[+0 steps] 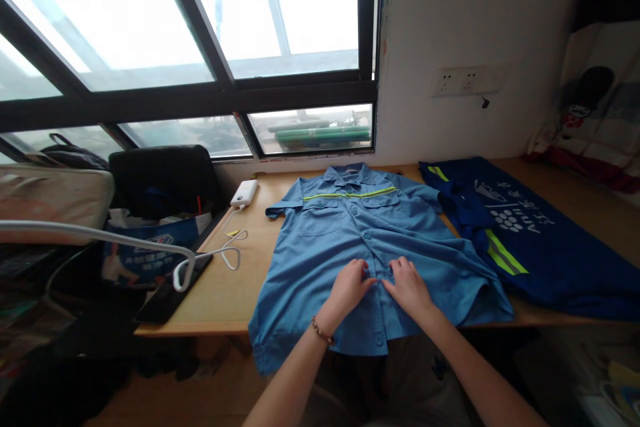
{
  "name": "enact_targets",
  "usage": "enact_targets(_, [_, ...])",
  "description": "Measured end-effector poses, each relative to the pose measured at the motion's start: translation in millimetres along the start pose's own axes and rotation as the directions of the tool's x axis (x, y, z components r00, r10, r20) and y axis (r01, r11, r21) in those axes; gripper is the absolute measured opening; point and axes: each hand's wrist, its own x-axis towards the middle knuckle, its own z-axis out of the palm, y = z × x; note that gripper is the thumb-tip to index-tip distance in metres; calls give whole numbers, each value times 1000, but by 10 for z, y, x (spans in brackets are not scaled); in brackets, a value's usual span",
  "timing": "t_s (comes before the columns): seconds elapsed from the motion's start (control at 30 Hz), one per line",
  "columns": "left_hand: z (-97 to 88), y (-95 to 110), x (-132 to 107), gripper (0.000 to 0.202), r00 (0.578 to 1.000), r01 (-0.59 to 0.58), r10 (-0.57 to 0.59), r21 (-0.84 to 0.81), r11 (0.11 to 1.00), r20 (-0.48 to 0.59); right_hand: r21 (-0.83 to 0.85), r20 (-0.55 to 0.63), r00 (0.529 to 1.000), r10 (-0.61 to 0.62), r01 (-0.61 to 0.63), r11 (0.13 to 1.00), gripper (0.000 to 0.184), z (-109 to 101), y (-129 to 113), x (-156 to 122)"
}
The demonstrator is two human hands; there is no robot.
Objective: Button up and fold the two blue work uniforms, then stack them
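A light blue short-sleeved work shirt lies front up on the wooden table, its collar towards the window and its hem hanging over the near edge. Across its chest runs a yellow-green stripe above two pockets. My left hand, with a beaded bracelet at the wrist, grips the shirt's button placket in its lower part with curled fingers. Just to the right, my right hand also pinches the placket cloth, thumb pointing at the left thumb. Any button between the fingertips is too small to make out. Another button shows lower down, near the hem.
Right of the shirt lies a dark blue garment with reflective strips and white print. A white power bank with a cable and a black phone rest on the table's left side. A black chair holding bags stands further left.
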Motion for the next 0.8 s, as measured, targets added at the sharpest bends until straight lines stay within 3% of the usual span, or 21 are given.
enact_targets(0.13, [201, -63, 151, 15, 997, -33, 26, 96, 995, 75, -36, 90, 994, 54, -51, 998, 14, 139, -4, 128])
enact_targets(0.27, [157, -195, 333, 12, 999, -41, 40, 50, 998, 21, 74, 158, 987, 21, -33, 997, 14, 61, 7, 327])
enact_targets(0.37, [102, -303, 553, 10, 1000, -20, 21, -44, 999, 9, -7, 166, 986, 19, -18, 1000, 26, 59, -90, 409])
enact_targets(0.47, [46, -417, 737, 17, 989, 73, -38, -249, 966, 140, -127, 166, 982, 87, -66, 990, 24, 96, -131, 422])
enact_targets(0.57, [-20, -495, 799, 27, 947, 210, -46, -504, 838, 319, -111, 189, 971, 144, -124, 986, 16, 118, -32, 460])
enact_targets(0.63, [-60, -503, 779, 32, 907, 299, -22, -607, 736, 420, 41, 157, 983, 99, -106, 993, 14, 137, 66, 533])
enact_targets(0.7, [-88, -482, 740, 35, 872, 372, -2, -659, 654, 490, 323, 88, 996, 29, -56, 945, 11, 181, 138, 636])
enact_targets(0.73, [-98, -466, 721, 35, 861, 398, 4, -680, 616, 508, 487, 75, 997, 20, -54, 872, 9, 216, 158, 690])
enact_targets(0.8, [-116, -441, 692, 36, 853, 433, 13, -721, 541, 522, 772, 144, 988, 49, -143, 619, 13, 302, 170, 780])
